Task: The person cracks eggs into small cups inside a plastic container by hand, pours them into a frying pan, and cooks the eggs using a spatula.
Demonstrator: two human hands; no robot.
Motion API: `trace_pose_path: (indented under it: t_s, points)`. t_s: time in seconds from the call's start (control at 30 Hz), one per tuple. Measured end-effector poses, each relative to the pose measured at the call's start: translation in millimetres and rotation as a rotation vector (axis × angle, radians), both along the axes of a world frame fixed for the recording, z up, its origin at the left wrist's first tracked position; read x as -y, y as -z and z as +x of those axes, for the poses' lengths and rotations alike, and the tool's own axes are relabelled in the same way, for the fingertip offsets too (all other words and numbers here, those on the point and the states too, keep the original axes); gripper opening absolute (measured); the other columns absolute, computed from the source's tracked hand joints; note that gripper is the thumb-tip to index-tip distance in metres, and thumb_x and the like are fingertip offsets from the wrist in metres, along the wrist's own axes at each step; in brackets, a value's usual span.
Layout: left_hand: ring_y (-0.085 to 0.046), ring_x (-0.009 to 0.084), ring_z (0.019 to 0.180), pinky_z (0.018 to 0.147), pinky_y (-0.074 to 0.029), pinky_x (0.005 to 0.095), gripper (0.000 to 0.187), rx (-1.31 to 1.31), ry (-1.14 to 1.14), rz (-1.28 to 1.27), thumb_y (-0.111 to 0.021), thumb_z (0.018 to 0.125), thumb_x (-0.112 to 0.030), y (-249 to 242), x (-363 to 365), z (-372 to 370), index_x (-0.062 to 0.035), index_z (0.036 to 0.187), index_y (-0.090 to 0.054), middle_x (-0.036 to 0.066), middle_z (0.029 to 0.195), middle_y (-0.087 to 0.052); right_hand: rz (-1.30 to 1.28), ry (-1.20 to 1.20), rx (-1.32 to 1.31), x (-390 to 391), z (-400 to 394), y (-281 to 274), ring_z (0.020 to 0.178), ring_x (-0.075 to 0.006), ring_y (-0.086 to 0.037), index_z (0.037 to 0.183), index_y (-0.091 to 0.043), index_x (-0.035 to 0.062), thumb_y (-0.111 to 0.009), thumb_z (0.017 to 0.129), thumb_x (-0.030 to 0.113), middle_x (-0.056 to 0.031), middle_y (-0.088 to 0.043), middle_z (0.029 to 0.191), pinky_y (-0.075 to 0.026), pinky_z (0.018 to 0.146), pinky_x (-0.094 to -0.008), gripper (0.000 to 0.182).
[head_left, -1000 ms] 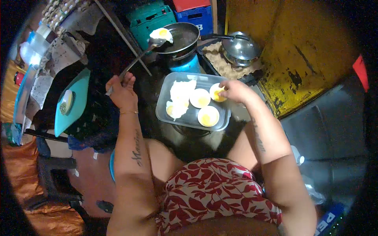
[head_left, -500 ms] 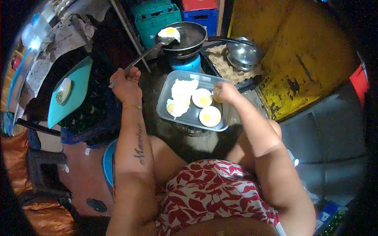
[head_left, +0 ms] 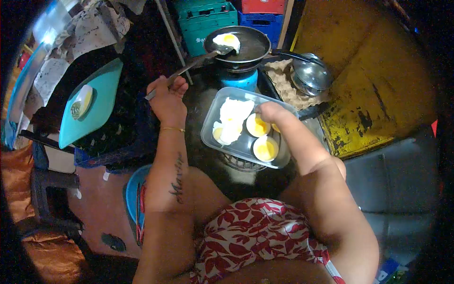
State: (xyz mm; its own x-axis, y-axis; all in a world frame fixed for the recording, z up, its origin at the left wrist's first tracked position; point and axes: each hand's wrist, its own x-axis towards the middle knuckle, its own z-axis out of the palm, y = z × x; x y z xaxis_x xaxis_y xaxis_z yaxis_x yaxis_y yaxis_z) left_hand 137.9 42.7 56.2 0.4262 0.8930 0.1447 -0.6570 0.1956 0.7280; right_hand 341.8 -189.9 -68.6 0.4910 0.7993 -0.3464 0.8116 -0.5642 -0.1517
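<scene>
My left hand is closed round the long metal handle of a spatula. Its dark blade touches the edge of a fried egg at the left side of the black frying pan. My right hand reaches into a clear plastic container. Its fingertips are pinched at the rim of a small round cup of egg. Another cup of egg sits just below, and a third is mostly hidden under the hand. Cooked eggs lie in the container's left half.
The pan stands on a burner over a blue gas canister. A lidded pot rests by an egg carton at the right. Crates stand behind. At left, a turquoise tray holds a whitish item.
The view has shifted, so the scene sits further right. My right hand has moved from the right side of the upper cup to its upper rim. My left hand still holds the spatula at the egg.
</scene>
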Motion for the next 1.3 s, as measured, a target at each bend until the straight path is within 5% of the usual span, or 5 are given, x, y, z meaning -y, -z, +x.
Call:
trace_pose_path:
  t_s: [0.43, 0.67, 0.93, 1.03, 1.3]
  points:
    - [-0.068, 0.0268, 0.070, 0.058, -0.059, 0.0372, 0.016, -0.006, -0.016, -0.020, -0.054, 0.097, -0.014, -3, -12, 3, -0.0067, 0.107, -0.044, 0.018, 0.086, -0.064, 0.233, -0.094, -0.116, -2, 19, 32, 0.096, -0.0343, -0.065, 0.109, -0.070, 0.0123, -0.055, 0.083, 0.007, -0.0170, -0.069, 0.103, -0.051, 0.087, -0.0405, 0.031]
    - [-0.067, 0.0264, 0.071, 0.060, -0.058, 0.0364, 0.016, 0.067, 0.012, -0.067, -0.054, 0.097, -0.016, -9, -21, -12, -0.0064, 0.105, -0.045, 0.018, 0.085, -0.064, 0.252, 0.057, -0.172, 2, 21, 30, 0.100, -0.0328, -0.066, 0.115, -0.069, 0.0121, -0.059, 0.077, 0.005, -0.0173, -0.069, 0.110, -0.051, 0.090, -0.0393, 0.040]
    - [-0.067, 0.0261, 0.069, 0.058, -0.057, 0.0361, 0.014, 0.032, 0.015, -0.051, -0.055, 0.097, -0.015, -7, -24, -19, -0.0081, 0.103, -0.045, 0.016, 0.084, -0.063, 0.351, 0.195, -0.241, 18, 5, -12, 0.080, -0.0270, -0.069, 0.103, -0.072, 0.0058, -0.066, 0.074, 0.009, -0.0152, -0.072, 0.091, -0.055, 0.074, -0.0376, 0.030]
    - [-0.067, 0.0260, 0.068, 0.058, -0.057, 0.0361, 0.013, 0.039, 0.023, -0.052, -0.055, 0.097, -0.016, -5, -24, -20, -0.0088, 0.102, -0.045, 0.016, 0.083, -0.064, 0.451, 0.451, -0.535, 20, 11, -23, 0.061, -0.0188, -0.065, 0.097, -0.073, 0.0044, -0.066, 0.076, 0.010, -0.0106, -0.070, 0.077, -0.054, 0.059, -0.0334, 0.023]
    - [-0.067, 0.0244, 0.066, 0.057, -0.057, 0.0357, 0.011, 0.017, -0.032, -0.072, -0.055, 0.096, -0.015, -9, -25, -20, -0.0088, 0.100, -0.046, 0.015, 0.082, -0.064, 0.546, 0.557, -0.286, 7, 54, -117, 0.061, -0.0184, -0.062, 0.087, -0.072, 0.0023, -0.067, 0.073, 0.013, -0.0096, -0.068, 0.072, -0.051, 0.058, -0.0330, 0.018]
